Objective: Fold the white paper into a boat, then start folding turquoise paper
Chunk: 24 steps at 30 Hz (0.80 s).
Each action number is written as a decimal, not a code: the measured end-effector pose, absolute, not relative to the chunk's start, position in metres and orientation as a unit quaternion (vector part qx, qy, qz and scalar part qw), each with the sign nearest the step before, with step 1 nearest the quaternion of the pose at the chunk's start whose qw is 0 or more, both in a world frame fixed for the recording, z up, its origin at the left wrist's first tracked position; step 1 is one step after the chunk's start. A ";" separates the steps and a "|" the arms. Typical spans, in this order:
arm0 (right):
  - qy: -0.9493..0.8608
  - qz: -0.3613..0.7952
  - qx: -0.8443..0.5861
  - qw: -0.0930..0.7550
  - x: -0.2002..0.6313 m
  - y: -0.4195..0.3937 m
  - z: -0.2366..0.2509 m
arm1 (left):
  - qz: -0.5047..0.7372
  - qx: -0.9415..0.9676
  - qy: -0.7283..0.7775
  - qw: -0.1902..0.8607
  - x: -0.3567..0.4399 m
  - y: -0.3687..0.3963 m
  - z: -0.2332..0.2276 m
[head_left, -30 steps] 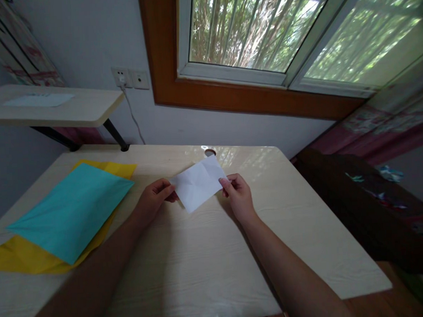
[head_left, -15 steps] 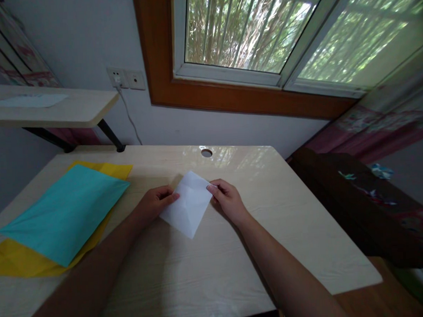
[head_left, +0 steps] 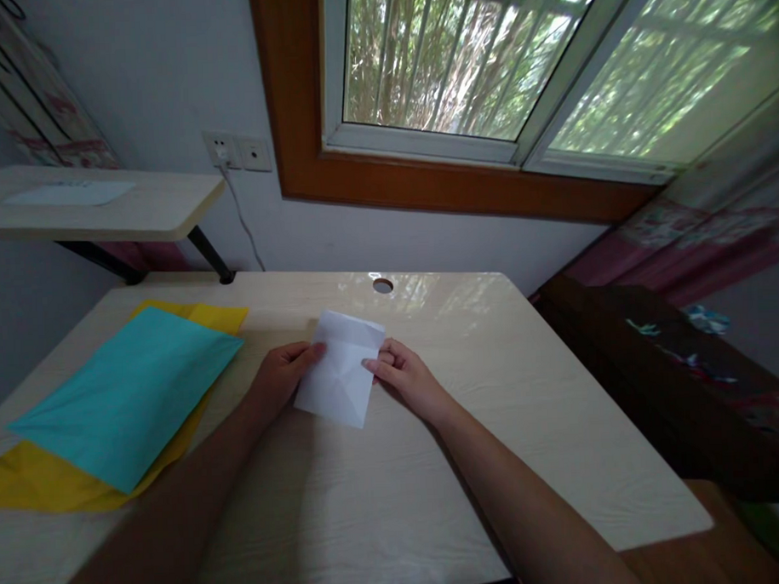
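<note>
A folded white paper sits at the middle of the frame, held just above or on the pale wooden table; which of the 2 cannot be told. The left hand pinches its left edge with fingers closed on it, and the right hand pinches its right edge the same way. No container shows on the table. At the left of the frame a teal sheet lies flat on top of a yellow sheet, whose edges stick out behind and below it; both lie well apart from the hands. A round cable hole sits near the table's far edge, just beyond the paper. The tabletop to the right of the hands and toward the bottom of the frame is bare up to its edges. A small side shelf stands at the upper left, a window above.
</note>
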State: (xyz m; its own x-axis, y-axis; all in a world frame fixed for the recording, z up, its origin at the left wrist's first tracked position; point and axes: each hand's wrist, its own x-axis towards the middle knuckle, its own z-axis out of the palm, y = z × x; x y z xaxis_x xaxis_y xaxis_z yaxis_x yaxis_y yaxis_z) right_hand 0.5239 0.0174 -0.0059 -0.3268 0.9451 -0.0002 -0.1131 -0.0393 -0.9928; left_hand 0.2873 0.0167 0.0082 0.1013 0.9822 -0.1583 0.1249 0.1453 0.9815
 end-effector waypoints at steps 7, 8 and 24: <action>-0.605 0.581 -0.407 0.360 0.530 0.015 -0.008 | 0.405 0.534 0.512 0.538 0.289 0.019 0.007; -0.610 0.588 -0.400 0.349 0.530 0.015 -0.007 | 0.407 0.534 0.509 0.538 0.288 0.019 0.006; -0.667 0.626 -0.342 0.216 0.535 0.008 0.003 | 0.458 0.529 0.545 0.462 0.283 0.024 0.006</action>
State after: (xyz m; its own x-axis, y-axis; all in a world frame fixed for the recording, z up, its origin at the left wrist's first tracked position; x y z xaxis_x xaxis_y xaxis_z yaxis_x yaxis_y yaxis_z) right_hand 0.5348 0.0080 0.0033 -0.6733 0.7260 -0.1401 0.1860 -0.0170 -0.9824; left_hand 0.2834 0.0243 0.0064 -0.0127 0.9997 -0.0186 0.1542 0.0203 0.9878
